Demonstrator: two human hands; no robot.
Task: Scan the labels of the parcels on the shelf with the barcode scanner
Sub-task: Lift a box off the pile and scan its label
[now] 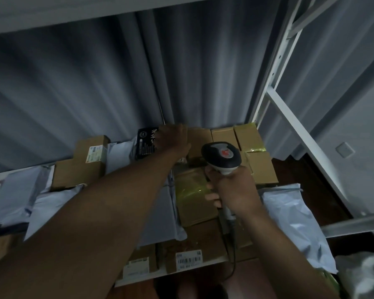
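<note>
The shelf is packed with cardboard boxes and grey poly mailers. My right hand grips the handle of the grey and black barcode scanner, whose head points toward the back row of boxes. My left hand reaches far back and rests on top of a brown box, next to a black printed packet. Whether its fingers grip the box is unclear. A box with a barcode label stands at the front edge.
A grey curtain hangs behind the shelf. A white metal upright and crossbar bound the right side. A pale mailer lies at the right end. The upper shelf board runs overhead. The scanner cable hangs down in front.
</note>
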